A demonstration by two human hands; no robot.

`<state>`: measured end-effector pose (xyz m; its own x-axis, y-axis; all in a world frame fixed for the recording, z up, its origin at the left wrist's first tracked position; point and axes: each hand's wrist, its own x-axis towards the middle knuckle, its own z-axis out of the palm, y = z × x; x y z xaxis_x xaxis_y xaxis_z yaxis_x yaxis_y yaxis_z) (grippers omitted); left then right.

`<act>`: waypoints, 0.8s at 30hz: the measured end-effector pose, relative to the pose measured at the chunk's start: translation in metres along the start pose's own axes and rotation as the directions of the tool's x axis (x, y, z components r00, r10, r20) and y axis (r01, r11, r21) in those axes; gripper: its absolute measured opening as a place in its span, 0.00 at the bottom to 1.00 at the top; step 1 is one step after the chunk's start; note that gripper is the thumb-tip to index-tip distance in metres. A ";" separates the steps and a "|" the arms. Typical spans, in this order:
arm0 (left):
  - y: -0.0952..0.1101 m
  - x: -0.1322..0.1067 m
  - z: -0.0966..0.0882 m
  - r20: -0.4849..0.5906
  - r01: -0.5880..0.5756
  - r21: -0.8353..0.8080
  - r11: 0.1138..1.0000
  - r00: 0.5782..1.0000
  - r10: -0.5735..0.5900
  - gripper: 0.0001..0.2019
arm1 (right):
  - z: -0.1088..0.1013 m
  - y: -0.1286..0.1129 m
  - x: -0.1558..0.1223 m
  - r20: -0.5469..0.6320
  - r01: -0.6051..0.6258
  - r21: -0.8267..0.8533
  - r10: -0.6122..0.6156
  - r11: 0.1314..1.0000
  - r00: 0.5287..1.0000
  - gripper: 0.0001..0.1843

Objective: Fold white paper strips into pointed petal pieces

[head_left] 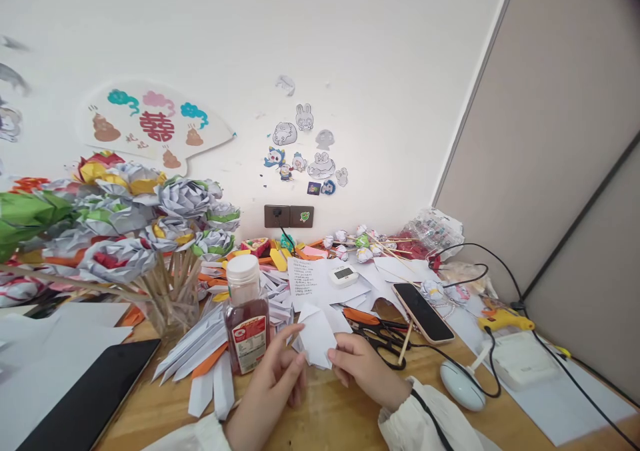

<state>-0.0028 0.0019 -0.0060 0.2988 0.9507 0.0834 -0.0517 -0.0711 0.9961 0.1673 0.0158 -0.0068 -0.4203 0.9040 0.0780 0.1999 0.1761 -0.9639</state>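
Note:
A small white sheet of folded paper [318,338] is held up over the near middle of the table. My right hand [365,368] pinches its lower right edge between thumb and fingers. At its left edge is my left hand [280,371], index fingertip and thumb closed on the paper; the lower fingers curl underneath. A bottle [247,318] with a white cap and red label stands just left of my left hand. Black-handled scissors [387,344] lie beyond my right hand. Folded white paper strips [200,341] are heaped left of the bottle.
Paper flowers [125,204] on sticks crowd the left, above a black tablet [95,398]. A white timer [343,276] rests on a handwritten sheet [306,281]. To the right are a phone [424,312], a white mouse [461,384], a yellow glue gun [505,320] and loose black cables.

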 end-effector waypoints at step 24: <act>0.005 0.006 -0.001 -0.078 0.138 -0.017 0.990 0.987 -0.138 0.14 | -0.015 0.002 0.002 -0.089 -0.014 -0.001 0.014 1.000 0.996 0.13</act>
<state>-0.0019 0.0079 -0.0004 0.2281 0.9719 -0.0578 -0.0260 0.0654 0.9975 0.1805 0.0238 -0.0052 -0.3369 0.9375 0.0868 0.2070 0.1636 -0.9646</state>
